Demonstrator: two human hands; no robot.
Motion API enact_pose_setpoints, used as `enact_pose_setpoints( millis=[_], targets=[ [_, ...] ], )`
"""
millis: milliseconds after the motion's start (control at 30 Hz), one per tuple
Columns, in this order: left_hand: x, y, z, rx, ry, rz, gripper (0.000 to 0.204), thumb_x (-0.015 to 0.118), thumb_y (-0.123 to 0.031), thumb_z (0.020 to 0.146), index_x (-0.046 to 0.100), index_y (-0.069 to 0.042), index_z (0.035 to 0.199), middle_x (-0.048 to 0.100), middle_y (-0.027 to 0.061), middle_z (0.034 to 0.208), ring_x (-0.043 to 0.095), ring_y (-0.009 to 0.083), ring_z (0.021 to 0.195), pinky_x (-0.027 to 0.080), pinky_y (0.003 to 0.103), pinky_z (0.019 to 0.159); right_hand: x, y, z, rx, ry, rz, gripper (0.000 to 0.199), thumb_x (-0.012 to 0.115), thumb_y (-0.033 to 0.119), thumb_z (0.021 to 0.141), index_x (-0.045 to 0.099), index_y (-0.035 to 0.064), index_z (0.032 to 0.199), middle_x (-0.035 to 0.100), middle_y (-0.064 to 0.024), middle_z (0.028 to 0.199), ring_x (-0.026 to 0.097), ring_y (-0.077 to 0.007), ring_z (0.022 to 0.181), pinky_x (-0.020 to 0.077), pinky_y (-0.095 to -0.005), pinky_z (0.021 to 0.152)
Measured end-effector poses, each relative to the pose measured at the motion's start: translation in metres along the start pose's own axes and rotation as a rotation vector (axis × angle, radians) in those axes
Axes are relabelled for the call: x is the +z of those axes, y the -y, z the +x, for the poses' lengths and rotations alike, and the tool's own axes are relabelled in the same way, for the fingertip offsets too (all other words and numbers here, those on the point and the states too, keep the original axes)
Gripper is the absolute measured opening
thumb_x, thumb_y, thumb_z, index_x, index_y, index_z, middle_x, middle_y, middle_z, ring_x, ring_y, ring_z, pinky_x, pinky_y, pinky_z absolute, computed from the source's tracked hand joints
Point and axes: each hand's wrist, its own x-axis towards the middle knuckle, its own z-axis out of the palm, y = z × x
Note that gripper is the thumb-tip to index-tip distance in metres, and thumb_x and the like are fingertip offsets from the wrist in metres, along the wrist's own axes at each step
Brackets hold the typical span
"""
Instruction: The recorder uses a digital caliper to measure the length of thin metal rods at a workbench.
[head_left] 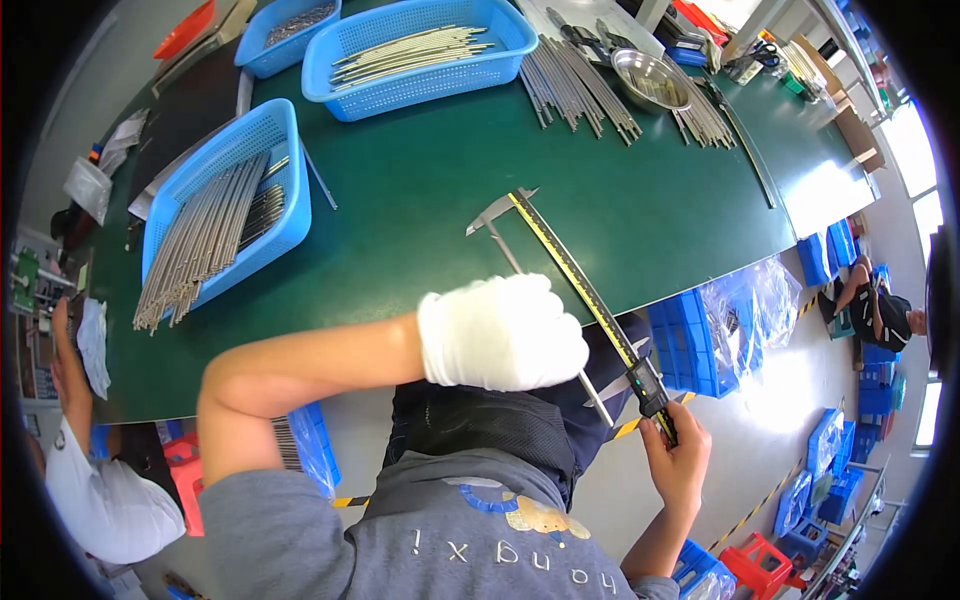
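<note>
Measuring a thin rod (548,318) with a long caliper (585,292). Best done with the beam kept level, the rod seated square between the jaws, and the slide eased closed by thumb, not forced. Worth steadying the far end against the green surface (450,190) so the reading does not drift.

Left hand (500,333), in a white glove, curled closed, probably around the rod, though the glove hides the grip. Right hand (677,458), bare, pinching the near end of the caliper at its slider. Caliper running from that hand up and left, far jaws over the surface. Rod lying just left of the beam, roughly parallel, passing under the gloved hand. Blue basket (225,205) of more rods farther left.
</note>
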Motion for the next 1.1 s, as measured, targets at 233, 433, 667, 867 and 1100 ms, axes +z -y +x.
enact_pose_setpoints(
  millis=[233,433,667,867,1100],
  targets=[
    [0.035,-0.008,-0.010,-0.045,-0.062,0.049,0.020,0.061,-0.017,0.061,0.056,-0.009,0.078,0.045,0.0017,0.067,0.050,0.0167,0.062,0.048,0.031,0.062,-0.003,0.001,-0.004,-0.004,-0.013,-0.026,0.028,0.071,0.009,0.075,0.059,-0.0048,0.097,0.051,-0.0087,0.065,0.044,-0.0130,0.054,0.0366,-0.0276,0.051],
    [0.044,-0.006,-0.019,-0.095,-0.060,0.164,0.018,0.061,-0.017,0.062,0.056,-0.009,0.077,0.044,0.0014,0.066,0.049,0.0168,0.062,0.049,0.032,0.065,-0.004,0.005,-0.003,0.019,0.014,-0.038,0.028,0.071,0.008,0.075,0.059,-0.0047,0.097,0.051,-0.0084,0.065,0.044,-0.0130,0.054,0.0366,-0.0272,0.051],
    [0.044,-0.007,-0.019,-0.105,-0.038,0.196,0.015,0.063,-0.016,0.064,0.058,-0.009,0.076,0.043,0.0015,0.065,0.048,0.0167,0.061,0.049,0.033,0.066,-0.003,0.004,-0.002,0.008,0.006,-0.047,0.027,0.071,0.008,0.075,0.059,-0.0042,0.096,0.049,-0.0077,0.064,0.043,-0.0121,0.054,0.0361,-0.0267,0.051],
    [0.047,-0.007,-0.021,-0.123,-0.034,0.162,0.015,0.064,-0.016,0.065,0.058,-0.007,0.076,0.046,0.0022,0.067,0.050,0.0176,0.063,0.049,0.033,0.066,-0.006,0.003,-0.003,0.009,0.021,-0.098,0.030,0.074,0.014,0.074,0.059,-0.0015,0.095,0.056,-0.0101,0.067,0.052,-0.0178,0.053,0.0422,-0.0289,0.051],
    [0.045,-0.007,-0.023,-0.160,-0.023,0.045,0.017,0.064,-0.013,0.065,0.062,-0.006,0.080,0.050,0.0040,0.073,0.054,0.0200,0.069,0.050,0.036,0.068,-0.008,0.005,-0.006,-0.014,0.025,-0.103,0.030,0.073,0.013,0.073,0.059,-0.0008,0.096,0.056,-0.0097,0.068,0.052,-0.0175,0.053,0.0423,-0.0286,0.051]
  ],
)
